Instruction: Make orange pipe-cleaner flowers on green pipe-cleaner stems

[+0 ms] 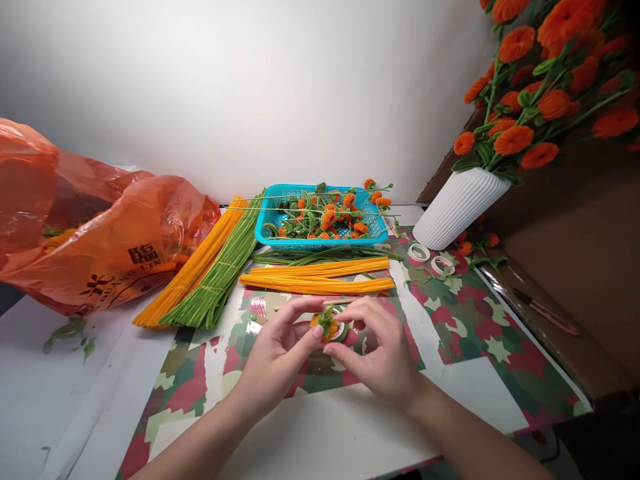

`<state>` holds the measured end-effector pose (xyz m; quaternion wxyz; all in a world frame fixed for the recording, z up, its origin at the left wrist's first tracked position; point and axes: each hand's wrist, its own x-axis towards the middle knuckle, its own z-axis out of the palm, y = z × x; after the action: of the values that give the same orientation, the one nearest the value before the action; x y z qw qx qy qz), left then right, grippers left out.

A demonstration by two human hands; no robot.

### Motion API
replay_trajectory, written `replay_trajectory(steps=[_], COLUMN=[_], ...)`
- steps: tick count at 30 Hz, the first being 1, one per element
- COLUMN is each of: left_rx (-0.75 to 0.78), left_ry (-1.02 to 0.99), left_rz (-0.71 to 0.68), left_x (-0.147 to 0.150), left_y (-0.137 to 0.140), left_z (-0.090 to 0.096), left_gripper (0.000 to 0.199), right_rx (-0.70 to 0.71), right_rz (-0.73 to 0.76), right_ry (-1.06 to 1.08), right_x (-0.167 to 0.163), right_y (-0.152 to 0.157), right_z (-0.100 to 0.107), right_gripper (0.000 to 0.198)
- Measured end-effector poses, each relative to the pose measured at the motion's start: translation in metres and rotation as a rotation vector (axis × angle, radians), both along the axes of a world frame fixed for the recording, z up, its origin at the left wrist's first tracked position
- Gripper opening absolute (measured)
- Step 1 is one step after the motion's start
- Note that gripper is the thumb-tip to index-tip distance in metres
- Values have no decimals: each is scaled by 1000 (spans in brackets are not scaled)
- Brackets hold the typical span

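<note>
between the counter's (530, 373) near and far edges, our left hand (280, 357) pinches the flower (327, 324); we cannot tell whether our right hand (385, 353), beside it, grips anything. it already looks shaped; yellow strips (315, 286) behind look unused.

The small flower (327, 323) between the hands (280, 350) (385, 347) is golden orange with green. Beyond them, the basket (320, 243) is turquoise, its blooms (329, 218) orange. Left of the hands, one bundle (185, 270) is yellow-orange, another (215, 273) green, and the bag (115, 243) translucent orange (dark lettering across it). To their right, the vase (460, 203) is ribbed white; beneath, the table (483, 330) wears maroon, green and cream camouflage.
</note>
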<state>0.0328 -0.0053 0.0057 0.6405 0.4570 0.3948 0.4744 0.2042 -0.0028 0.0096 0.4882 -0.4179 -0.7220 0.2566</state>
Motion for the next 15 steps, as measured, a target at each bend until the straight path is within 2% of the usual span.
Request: replay_trajectory(steps=[2,6,15], left_rx=[39,82,238], left_ry=[-37,-52,113], left_rz=[-9,-15,118], left_x=[2,3,7], left_y=[-2,-4,-9], left_z=[-2,-4,-1], left_gripper=[26,26,26], right_rx=[77,118,203], right_rz=[-8,-12,-96], right_ry=[-15,-16,-57], right_x=[-3,-3,-7], right_y=[0,0,-5], right_z=[-3,-4,-8], right_gripper=[25,22,17])
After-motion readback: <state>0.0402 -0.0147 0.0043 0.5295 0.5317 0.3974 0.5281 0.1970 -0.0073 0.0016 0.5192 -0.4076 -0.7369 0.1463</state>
